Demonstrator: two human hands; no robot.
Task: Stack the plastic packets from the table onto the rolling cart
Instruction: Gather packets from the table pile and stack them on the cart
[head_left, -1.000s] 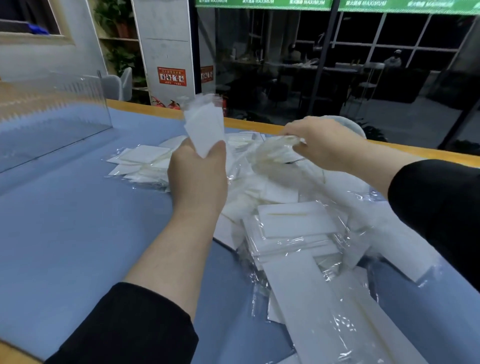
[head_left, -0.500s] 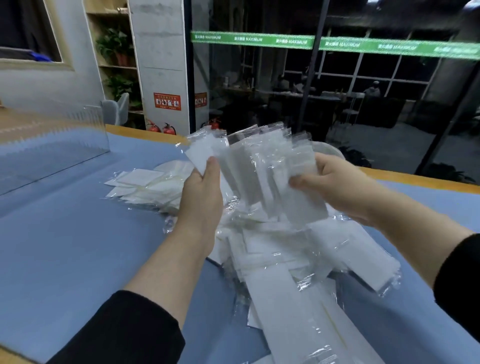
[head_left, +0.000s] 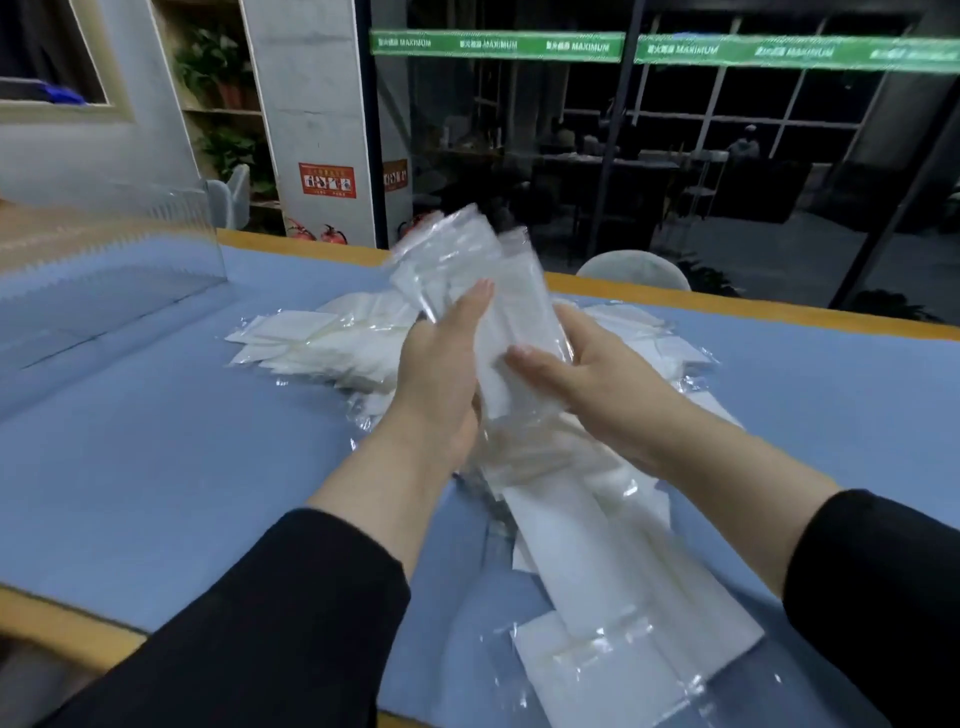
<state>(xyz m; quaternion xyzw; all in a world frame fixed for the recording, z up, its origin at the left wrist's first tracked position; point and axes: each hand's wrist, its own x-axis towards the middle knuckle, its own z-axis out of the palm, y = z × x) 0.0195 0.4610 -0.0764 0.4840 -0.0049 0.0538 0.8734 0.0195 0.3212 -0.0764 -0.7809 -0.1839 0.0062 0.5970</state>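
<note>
A bundle of clear plastic packets (head_left: 498, 291) with white inserts is held upright above the blue table (head_left: 130, 467). My left hand (head_left: 441, 374) grips its left side with the thumb laid up the front. My right hand (head_left: 587, 374) holds the right side, thumb across the front. Beneath my hands a loose pile of packets (head_left: 322, 343) spreads over the table, and more packets (head_left: 613, 613) trail toward the near edge. No rolling cart is in view.
A clear acrylic panel (head_left: 130, 260) stands on the table at the far left. The table has a wooden rim (head_left: 779, 306). A pale chair back (head_left: 634, 270) rises behind the far edge. Glass walls and a pillar stand beyond.
The fanned packets have been pressed together into one bundle. My hands have come closer to each other, and the bundle now stands more upright.
</note>
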